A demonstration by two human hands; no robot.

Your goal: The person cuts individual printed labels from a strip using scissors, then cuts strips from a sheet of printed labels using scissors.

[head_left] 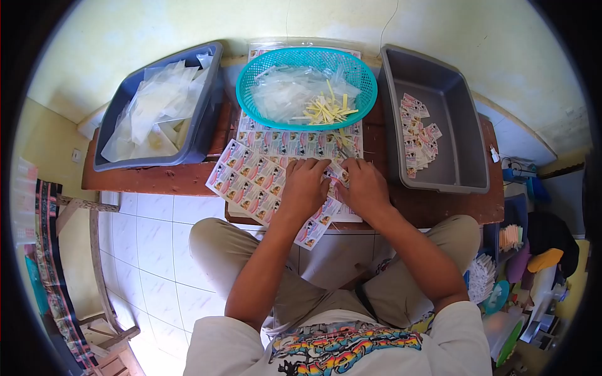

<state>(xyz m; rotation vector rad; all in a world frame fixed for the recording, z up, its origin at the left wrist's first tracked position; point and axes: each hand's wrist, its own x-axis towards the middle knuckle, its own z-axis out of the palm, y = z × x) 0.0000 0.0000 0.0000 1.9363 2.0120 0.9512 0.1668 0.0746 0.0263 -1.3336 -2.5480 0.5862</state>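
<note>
A printed sheet of small picture labels (pixel 248 178) lies slanted at the bench's front edge, its lower corner hanging over my lap. My left hand (pixel 305 187) presses on its right part, with fingers bent and thumb tucked toward the other hand. Close beside it, my right hand (pixel 365 189) grips the same sheet's right end with curled fingers and thumb. The label strip between my thumbs is partly covered by the fingers. Beneath and behind lies a larger printed label sheet (pixel 298 143). Just above my hands is a small thin object whose kind I cannot make out.
A turquoise basket (pixel 244 100) behind holds clear plastic bags (pixel 282 94) and yellow strips (pixel 329 111). The left grey tub (pixel 204 119) contains translucent bags (pixel 153 103); the right grey tub (pixel 451 138) holds cut labels (pixel 415 135). All stand on a brown wooden bench (pixel 150 178) against the wall.
</note>
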